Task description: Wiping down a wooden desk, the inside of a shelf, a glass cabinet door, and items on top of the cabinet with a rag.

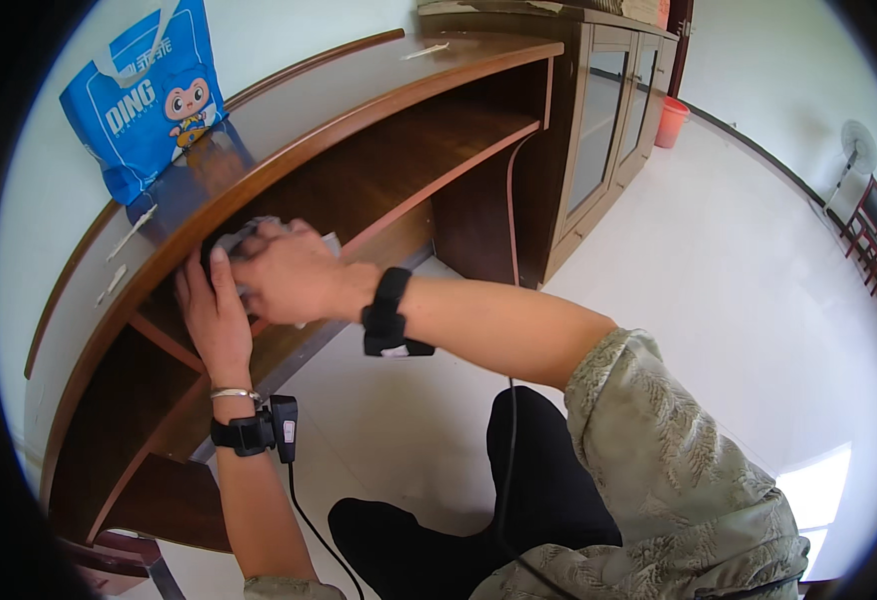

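My right hand (pixel 297 275) curls round a grey bundle (pixel 231 242); slackening could drop it. Left hand (pixel 216 318): can't tell its hold.

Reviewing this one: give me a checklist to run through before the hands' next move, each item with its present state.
1. Left hand and right hand both in view: ok, close together at the desk.
2. Grey item identifiable: cannot tell, blurred and partly covered by fingers.
3. Grip secure: cannot tell.
4. Blue bag away from the hands: ok, on the desktop.
5. Left wrist strap fastened around the wrist: ok.
6. Cable clear of the fingers: ok, it hangs below.
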Demonstrator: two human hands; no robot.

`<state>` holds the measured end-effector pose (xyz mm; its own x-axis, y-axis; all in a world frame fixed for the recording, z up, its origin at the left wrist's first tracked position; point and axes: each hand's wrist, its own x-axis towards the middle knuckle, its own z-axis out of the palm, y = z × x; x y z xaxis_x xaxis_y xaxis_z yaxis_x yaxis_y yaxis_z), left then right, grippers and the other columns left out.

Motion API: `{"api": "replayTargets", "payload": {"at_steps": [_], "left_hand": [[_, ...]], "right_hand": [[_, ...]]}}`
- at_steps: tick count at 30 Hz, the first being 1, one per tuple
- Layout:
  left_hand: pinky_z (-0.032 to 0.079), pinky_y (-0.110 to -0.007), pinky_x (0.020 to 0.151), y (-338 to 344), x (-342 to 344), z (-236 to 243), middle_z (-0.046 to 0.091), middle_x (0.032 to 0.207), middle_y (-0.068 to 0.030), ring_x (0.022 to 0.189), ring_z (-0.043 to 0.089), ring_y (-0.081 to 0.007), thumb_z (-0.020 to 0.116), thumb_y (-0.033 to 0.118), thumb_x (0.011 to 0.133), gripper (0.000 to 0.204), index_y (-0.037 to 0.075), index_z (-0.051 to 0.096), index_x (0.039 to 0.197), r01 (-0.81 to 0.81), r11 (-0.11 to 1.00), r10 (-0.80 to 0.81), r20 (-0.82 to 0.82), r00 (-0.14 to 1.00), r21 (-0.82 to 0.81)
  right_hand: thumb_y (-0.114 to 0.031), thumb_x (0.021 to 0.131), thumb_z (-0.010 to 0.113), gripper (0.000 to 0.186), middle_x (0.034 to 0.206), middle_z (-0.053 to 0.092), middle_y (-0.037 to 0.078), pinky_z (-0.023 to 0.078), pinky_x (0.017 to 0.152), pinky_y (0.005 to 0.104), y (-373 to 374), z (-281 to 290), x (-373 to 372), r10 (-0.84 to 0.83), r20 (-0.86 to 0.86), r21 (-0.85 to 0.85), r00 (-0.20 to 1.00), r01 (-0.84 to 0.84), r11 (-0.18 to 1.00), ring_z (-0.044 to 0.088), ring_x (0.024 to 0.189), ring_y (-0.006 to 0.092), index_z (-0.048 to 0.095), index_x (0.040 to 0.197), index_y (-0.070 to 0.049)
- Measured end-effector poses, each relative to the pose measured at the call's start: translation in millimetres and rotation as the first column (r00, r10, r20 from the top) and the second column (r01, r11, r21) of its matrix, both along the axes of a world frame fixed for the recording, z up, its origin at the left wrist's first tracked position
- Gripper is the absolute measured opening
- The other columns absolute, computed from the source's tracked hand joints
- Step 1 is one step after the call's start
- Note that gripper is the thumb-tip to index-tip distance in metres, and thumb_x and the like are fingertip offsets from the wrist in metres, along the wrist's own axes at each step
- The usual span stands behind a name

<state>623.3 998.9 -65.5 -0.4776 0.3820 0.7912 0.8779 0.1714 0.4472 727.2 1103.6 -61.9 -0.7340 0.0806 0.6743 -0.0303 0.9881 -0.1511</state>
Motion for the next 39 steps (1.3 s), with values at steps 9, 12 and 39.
{"api": "replayTargets", "payload": {"at_steps": [9, 12, 39], "left_hand": [[0.034, -0.043, 0.105, -26.1, 40.0, -3.3, 0.056, 0.13, -0.0151, 0.122, 0.051, -0.0315, 0.056, 0.024, 0.094, 0.036, 0.002, 0.058, 0.122, 0.11, 0.993, -0.117, -0.444, 0.888, -0.042], [0.031, -0.048, 0.106, -85.7, 52.8, 11.9, 0.056, 0.132, -0.0113, 0.124, 0.05, -0.032, 0.057, 0.017, 0.092, 0.031, 0.006, 0.062, 0.121, -0.141, 0.976, 0.215, -0.695, 0.686, 0.163], [0.038, -0.042, 0.096, -191.1, -116.1, 41.2, 0.063, 0.118, -0.0106, 0.107, 0.058, -0.0285, 0.052, 0.028, 0.093, 0.035, 0.004, 0.063, 0.114, -0.564, 0.771, 0.586, -0.677, 0.446, 0.296]], "right_hand": [[-0.028, 0.082, 0.06, 0.039, 0.12, 0.059, 0.009, 0.043, 0.09, 0.0527, 196.4, 3.0, 120.7, -0.787, 0.007, 0.03, 0.616, 0.787, 0.616, 0.049, 0.119, 0.029, 0.059, 0.121, -0.026], [-0.024, 0.081, 0.06, 0.037, 0.118, 0.058, 0.01, 0.043, 0.089, 0.0528, 221.8, -1.1, 136.9, -0.873, -0.062, -0.02, 0.484, 0.874, 0.486, 0.049, 0.118, 0.0298, 0.059, 0.118, -0.024], [-0.02, 0.078, 0.058, 0.024, 0.091, 0.054, -0.001, 0.036, 0.067, 0.036, -84.3, 83.3, -20.4, 0.406, -0.636, 0.539, 0.656, 0.001, 0.842, 0.051, 0.086, 0.0197, 0.063, 0.097, -0.034]]}}
